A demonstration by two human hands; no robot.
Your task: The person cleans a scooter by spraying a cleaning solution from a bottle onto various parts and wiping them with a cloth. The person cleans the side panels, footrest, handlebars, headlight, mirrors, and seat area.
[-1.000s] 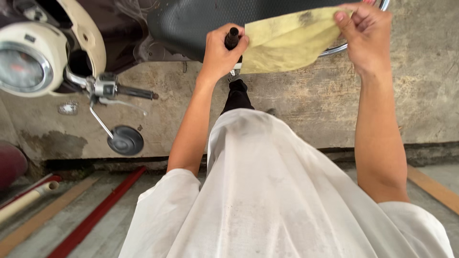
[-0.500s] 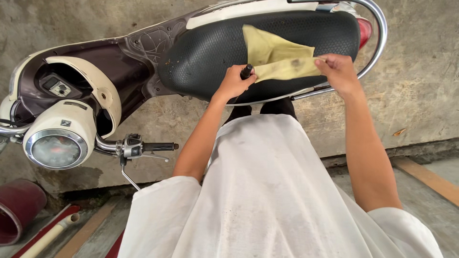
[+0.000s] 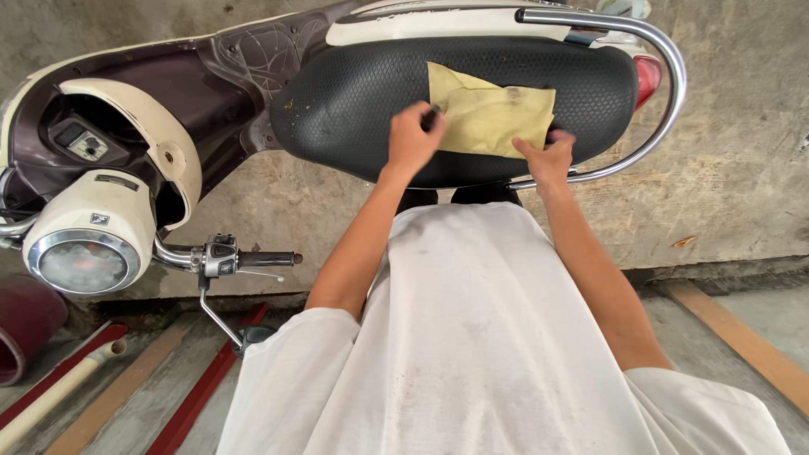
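Cloth [image 3: 493, 118], one yellowish sheet with faint dark smudges, lies spread flat on the black seat [image 3: 354, 109] of a scooter, a little toward the tail end, its upper left corner jutting up as a loose point. The left hand [image 3: 413, 139] rests on the cloth's near left edge with fingers curled around a small dark thing [image 3: 431, 116], too hidden to name; whether it also pinches the cloth I cannot tell. The right hand [image 3: 548, 156] sits at the near right corner, fingers bent and pressing or pinching that corner against the seat's edge. As a judgement: the cloth is laid out and both hands are set on it, so wiping looks to be under way or about to start; most of the seat's front half is uncovered, with a few light specks showing there, so much of the surface seems left. Counted: one cloth, two hands, one seat, one chrome rail [image 3: 666, 93] looping round the tail, one red tail lamp [image 3: 647, 77]. Farther out, one round headlamp [image 3: 83, 263], one handlebar grip [image 3: 265, 259], one mirror [image 3: 253, 335] on a thin stem. On the concrete floor [image 3: 742, 152] lie one pale pipe [image 3: 59, 392], one dark red pot [image 3: 25, 324] and a few wooden strips.
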